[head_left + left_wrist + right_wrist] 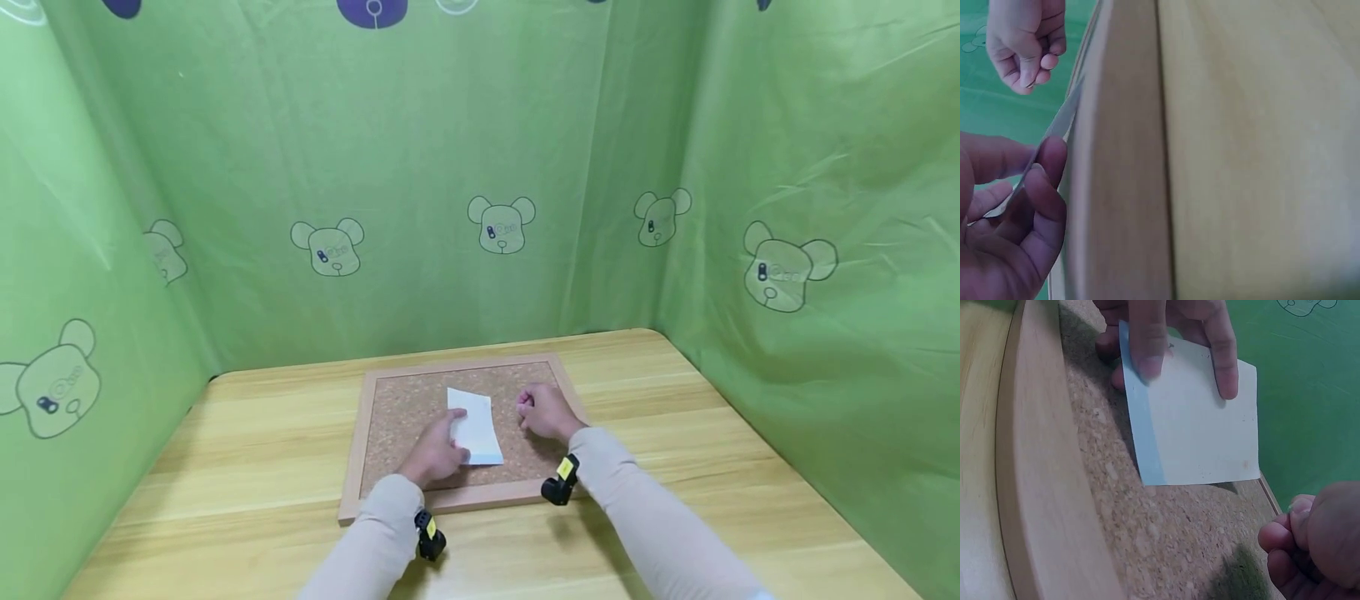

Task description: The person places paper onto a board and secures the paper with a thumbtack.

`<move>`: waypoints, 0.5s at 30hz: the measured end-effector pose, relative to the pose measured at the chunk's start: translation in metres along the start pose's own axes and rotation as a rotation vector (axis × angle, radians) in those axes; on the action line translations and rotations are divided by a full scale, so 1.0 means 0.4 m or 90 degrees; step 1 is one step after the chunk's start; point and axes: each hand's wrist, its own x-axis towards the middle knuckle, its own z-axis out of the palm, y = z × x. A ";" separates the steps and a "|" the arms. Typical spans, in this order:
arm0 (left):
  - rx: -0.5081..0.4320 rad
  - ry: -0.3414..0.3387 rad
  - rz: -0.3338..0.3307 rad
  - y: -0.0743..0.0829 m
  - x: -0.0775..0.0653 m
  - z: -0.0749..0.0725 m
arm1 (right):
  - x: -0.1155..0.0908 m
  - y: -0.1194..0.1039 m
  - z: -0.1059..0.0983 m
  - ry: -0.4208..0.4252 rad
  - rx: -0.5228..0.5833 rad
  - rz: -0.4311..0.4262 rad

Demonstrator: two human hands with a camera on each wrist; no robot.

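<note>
A white sheet of paper [476,429] with a light blue strip along its near edge is held over the cork board [1166,531]. My left hand [437,450] grips it by its left side, thumb on the printed face and other fingers behind. In the right wrist view the paper [1204,437] stands tilted, its near edge raised off the cork. To its right is my right hand [547,411], above the board and apart from the paper. Its thumb and fingertips are pinched together on a tiny pale thing, mostly hidden, whose kind I cannot tell.
A raised wooden frame [480,497] borders the cork board. The board lies on a light wooden table [247,467]. Green curtains [420,150] with bear faces hang behind the table and along both sides.
</note>
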 end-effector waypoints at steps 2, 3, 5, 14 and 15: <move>0.030 0.009 0.017 0.000 0.001 0.005 | 0.000 -0.002 0.002 -0.004 -0.002 0.004; 0.046 0.015 0.025 -0.001 0.002 0.008 | -0.001 -0.003 0.004 -0.004 -0.006 0.004; 0.068 0.025 0.032 0.000 0.002 0.013 | -0.001 -0.003 0.006 -0.006 -0.005 0.002; 0.099 0.023 0.005 0.014 0.006 0.029 | 0.003 0.001 0.026 -0.011 0.011 0.007; 0.102 0.020 0.000 0.015 0.006 0.029 | 0.005 0.002 0.029 -0.010 0.006 0.002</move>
